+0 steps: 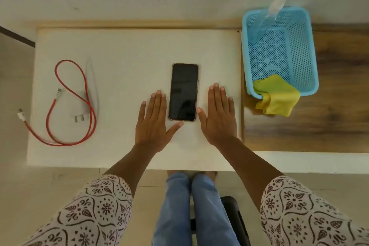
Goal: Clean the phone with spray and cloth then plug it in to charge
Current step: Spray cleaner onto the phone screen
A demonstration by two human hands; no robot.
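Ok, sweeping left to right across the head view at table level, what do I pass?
Red cable with white charger plug → left hand → phone → right hand → yellow cloth hanging from the blue basket, spray bottle inside.

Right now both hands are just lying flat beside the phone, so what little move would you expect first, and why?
Probably the right hand reaches right to the blue basket for the spray bottle. Both hands are empty, the left hand resting flat too. The phone lies untouched, the yellow cloth still drapes over the basket rim, and the red cable lies unplugged.
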